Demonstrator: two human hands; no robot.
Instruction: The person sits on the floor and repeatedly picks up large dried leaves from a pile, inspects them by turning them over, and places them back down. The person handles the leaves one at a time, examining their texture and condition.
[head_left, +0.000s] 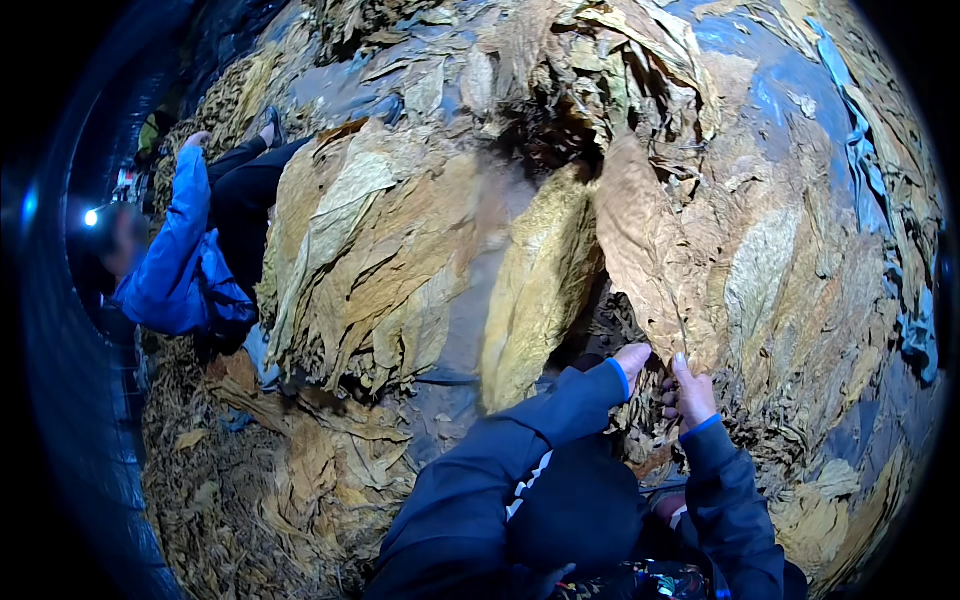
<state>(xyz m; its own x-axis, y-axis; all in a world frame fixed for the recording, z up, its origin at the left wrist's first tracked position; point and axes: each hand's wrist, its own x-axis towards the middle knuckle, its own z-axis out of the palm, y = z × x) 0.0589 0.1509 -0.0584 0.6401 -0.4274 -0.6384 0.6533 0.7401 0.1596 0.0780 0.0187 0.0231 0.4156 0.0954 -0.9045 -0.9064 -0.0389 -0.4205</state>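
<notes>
My right hand (694, 396) pinches the lower end of a long tan dried leaf (637, 217), its thumb on top. Close beside it on the left, my left hand (632, 363) is near the same leaf's edge; its fingers are partly hidden, so its hold cannot be told. A yellowish dried leaf (536, 285) lies just left of the tan one. Layered brown leaves (806, 285) spread to the right of my hands, and a broad pile of leaves (382, 247) lies to the left. Above, a clump of crumpled leaves (630, 82) borders a dark hollow.
At the left, a person in a blue jacket (176, 262) with a lit headlamp (91, 217) sits by the leaves. Leaf scraps (247, 495) cover the lower left. Twisted blue plastic (862, 165) runs along the right, over dark sheeting.
</notes>
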